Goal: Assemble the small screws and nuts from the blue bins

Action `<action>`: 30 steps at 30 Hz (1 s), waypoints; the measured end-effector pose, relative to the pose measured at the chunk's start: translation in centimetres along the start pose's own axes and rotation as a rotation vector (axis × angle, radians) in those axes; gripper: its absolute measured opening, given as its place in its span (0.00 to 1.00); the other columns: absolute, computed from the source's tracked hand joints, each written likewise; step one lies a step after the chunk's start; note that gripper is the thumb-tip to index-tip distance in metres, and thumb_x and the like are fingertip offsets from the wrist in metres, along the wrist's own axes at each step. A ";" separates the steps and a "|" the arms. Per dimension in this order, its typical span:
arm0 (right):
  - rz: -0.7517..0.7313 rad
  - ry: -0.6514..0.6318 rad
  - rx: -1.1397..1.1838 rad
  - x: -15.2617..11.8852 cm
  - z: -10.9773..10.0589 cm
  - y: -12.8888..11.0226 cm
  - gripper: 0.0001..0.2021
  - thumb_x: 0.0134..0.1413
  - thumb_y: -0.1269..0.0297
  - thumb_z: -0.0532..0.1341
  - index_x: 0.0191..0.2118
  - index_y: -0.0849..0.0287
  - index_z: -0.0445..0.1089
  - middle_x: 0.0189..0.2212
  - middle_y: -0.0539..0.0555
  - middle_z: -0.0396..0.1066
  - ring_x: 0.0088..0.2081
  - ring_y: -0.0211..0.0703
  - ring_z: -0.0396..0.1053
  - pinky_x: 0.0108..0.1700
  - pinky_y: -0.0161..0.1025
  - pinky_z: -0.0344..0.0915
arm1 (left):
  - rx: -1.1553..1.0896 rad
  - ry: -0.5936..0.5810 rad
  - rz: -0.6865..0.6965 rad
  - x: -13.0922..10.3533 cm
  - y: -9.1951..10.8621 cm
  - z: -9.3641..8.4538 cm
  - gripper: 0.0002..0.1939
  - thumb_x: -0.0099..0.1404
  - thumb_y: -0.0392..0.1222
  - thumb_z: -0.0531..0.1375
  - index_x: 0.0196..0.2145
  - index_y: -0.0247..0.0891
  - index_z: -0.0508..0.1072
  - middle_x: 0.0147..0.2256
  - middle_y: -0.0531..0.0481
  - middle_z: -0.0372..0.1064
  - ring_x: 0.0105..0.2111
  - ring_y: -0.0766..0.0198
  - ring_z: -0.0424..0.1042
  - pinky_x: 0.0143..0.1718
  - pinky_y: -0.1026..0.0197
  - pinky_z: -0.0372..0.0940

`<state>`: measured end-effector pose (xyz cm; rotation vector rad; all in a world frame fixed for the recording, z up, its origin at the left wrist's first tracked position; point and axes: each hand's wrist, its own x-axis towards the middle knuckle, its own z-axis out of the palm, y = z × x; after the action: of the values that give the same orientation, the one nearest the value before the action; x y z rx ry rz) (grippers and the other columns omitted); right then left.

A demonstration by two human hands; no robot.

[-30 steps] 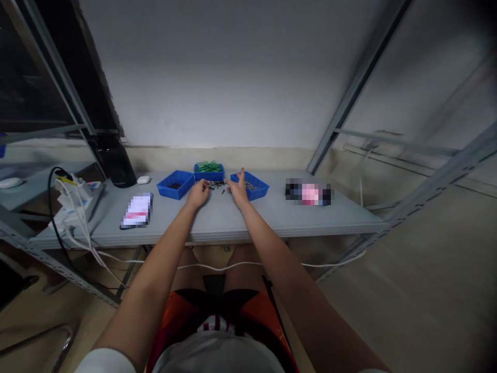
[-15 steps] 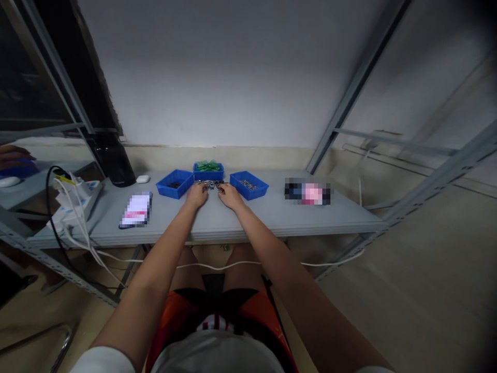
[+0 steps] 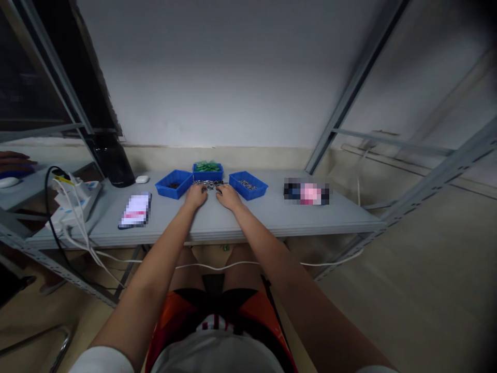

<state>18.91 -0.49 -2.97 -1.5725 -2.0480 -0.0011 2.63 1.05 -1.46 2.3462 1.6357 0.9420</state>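
Note:
Small shiny metal pieces (image 3: 209, 183) lie in a loose heap on the grey shelf table (image 3: 217, 217). At the heap's left end rests my left hand (image 3: 196, 195), its fingers curled at the pieces. My right hand (image 3: 227, 197) is at the right end, fingers bent and closed down; what the fingertips pinch is too small to name. Around them stand three blue bins: the left bin (image 3: 174, 192) with dark bits, the back bin (image 3: 208, 175) with green pieces (image 3: 207, 166), and the right bin (image 3: 248, 194) with small metal parts (image 3: 247, 185).
To the left are a phone (image 3: 134, 210), a white earbud case (image 3: 142, 179), a black bottle (image 3: 114, 160) and a power strip (image 3: 77, 204) with cables. A blurred-out pink and dark item (image 3: 306, 192) lies right. Another person's hand (image 3: 14, 161) shows at far left.
Both hands stay at the metal heap, with only slight finger movement. The other person's hand at far left has shifted a little.

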 end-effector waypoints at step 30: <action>0.010 0.016 0.051 0.1 0.1 0.2 0.12 0.53 0.70 0.55 0.43 0.63 0.71 0.43 0.61 0.70 0.48 0.46 0.65 0.52 0.39 0.59 | 0.291 -0.048 0.034 -0.2 1.0 -0.4 0.14 0.63 0.36 0.50 0.39 0.36 0.75 0.41 0.36 0.71 0.45 0.50 0.68 0.45 0.52 0.63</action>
<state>19.08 -0.33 -3.05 -1.5468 -2.0126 0.0412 3.15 0.37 -0.80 2.5647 1.8267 0.6864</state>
